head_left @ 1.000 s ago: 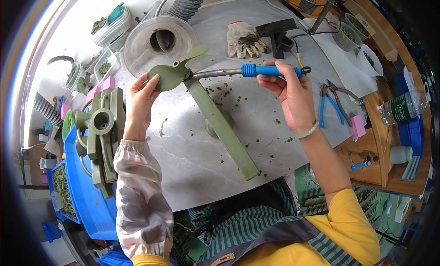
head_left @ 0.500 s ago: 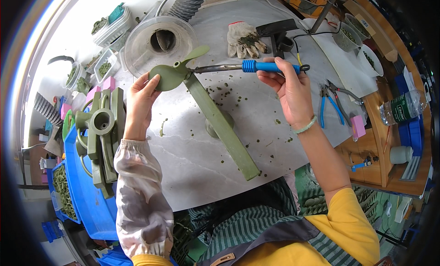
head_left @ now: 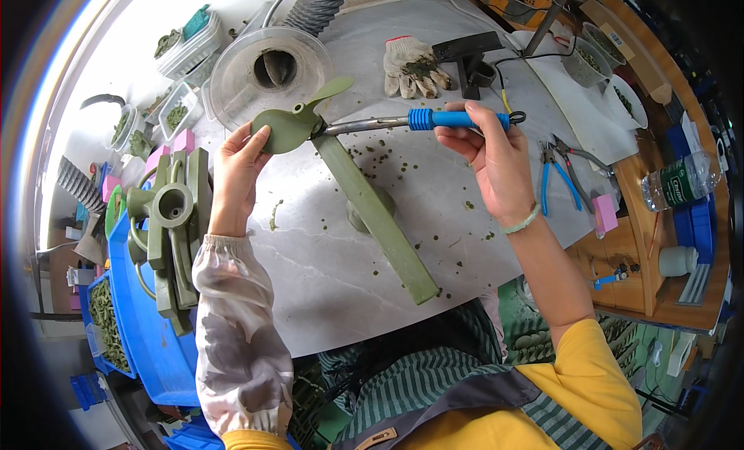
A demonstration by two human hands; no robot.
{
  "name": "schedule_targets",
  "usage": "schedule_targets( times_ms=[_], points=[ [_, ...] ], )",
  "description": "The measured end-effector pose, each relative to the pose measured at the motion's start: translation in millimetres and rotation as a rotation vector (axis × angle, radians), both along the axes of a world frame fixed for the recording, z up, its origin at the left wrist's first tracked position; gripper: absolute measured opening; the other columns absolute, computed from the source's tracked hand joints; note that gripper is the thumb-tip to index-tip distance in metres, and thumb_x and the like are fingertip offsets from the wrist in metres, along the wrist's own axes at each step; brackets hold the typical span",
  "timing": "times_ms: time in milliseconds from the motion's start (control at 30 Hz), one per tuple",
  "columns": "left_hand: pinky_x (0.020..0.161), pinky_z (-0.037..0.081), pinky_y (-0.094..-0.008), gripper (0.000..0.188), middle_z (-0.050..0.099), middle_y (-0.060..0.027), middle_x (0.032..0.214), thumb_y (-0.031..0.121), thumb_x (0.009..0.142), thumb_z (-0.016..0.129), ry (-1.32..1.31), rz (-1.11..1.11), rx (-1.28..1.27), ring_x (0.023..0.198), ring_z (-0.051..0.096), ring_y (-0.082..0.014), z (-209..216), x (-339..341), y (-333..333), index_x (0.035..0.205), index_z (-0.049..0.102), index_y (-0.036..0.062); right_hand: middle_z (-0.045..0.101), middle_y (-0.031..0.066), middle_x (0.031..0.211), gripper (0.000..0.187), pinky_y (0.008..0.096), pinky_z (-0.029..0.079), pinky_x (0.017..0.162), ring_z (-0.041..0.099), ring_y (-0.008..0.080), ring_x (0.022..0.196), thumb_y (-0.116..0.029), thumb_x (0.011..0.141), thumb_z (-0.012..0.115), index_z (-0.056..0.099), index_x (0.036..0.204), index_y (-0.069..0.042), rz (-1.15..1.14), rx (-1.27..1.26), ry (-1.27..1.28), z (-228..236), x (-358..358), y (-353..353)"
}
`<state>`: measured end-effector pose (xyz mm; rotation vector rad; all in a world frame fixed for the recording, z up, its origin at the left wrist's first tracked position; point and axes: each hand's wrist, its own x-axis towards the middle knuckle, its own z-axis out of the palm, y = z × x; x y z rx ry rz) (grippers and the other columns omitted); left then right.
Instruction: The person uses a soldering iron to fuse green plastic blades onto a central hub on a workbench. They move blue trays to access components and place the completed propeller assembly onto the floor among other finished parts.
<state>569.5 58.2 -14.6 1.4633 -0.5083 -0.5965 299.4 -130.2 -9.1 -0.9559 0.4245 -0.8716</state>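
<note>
My left hand (head_left: 239, 171) pinches one rounded blade of a dull-green propeller (head_left: 287, 134) between thumb and fingers. My right hand (head_left: 502, 159) is wrapped round the blue handle of a soldering iron (head_left: 457, 119). Its metal shaft points left, and the tip meets the propeller's edge near the hub, where the contact is partly hidden. Just below, a long green bar (head_left: 380, 221) slants toward me, its upper end at the propeller; whether they are joined I cannot tell. A round green piece (head_left: 358, 217) shows beneath the bar. Small green crumbs are scattered around on the table (head_left: 325, 303).
Green cast-looking parts (head_left: 174, 210) stand at the left beside a blue tray (head_left: 155, 357). Behind the propeller is a clear round hood (head_left: 229, 78) with a grey hose. A stained glove (head_left: 415, 66) and a black stand (head_left: 469, 58) lie farther back; pliers (head_left: 550, 179) lie right.
The soldering iron's shaft has tilted slightly, its handle a little lower, with my right hand shifting down with it. My left hand and the propeller stay nearly still.
</note>
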Motion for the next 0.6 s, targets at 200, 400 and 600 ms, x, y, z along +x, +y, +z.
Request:
schedule_targets(
  times_ms=[200, 400, 600],
  points=[
    [0.084, 0.05, -0.0236, 0.031, 0.066, -0.0058, 0.104, 0.012, 0.091, 0.062, -0.003, 0.002, 0.001, 0.092, 0.064, -0.0115, 0, 0, 0, 0.119, 0.058, -0.0019, 0.067, 0.0108, 0.093, 0.025, 0.0296, 0.058, 0.076, 0.067, 0.0173, 0.077, -0.018, 0.092, 0.058, 0.065, 0.097, 0.005, 0.0, -0.005, 0.014, -1, 3, -1],
    [0.084, 0.05, -0.0236, 0.031, 0.066, -0.006, 0.104, 0.012, 0.091, 0.062, -0.004, -0.003, -0.007, 0.091, 0.064, -0.0116, -3, 0, -1, 0.118, 0.058, -0.002, 0.067, 0.0108, 0.093, 0.023, 0.0306, 0.058, 0.076, 0.067, 0.0179, 0.077, -0.018, 0.091, 0.059, 0.065, 0.095, 0.004, -0.026, 0.013, -0.002, -3, 5, -5],
    [0.084, 0.051, -0.0242, 0.031, 0.066, -0.0066, 0.104, 0.012, 0.091, 0.062, -0.012, -0.003, 0.003, 0.092, 0.064, -0.0121, -1, 0, -1, 0.118, 0.058, -0.0021, 0.068, 0.0113, 0.09, 0.023, 0.0316, 0.059, 0.075, 0.068, 0.0187, 0.075, -0.018, 0.091, 0.059, 0.066, 0.094, 0.004, -0.032, -0.04, 0.001, 0, 1, -12]
  ],
)
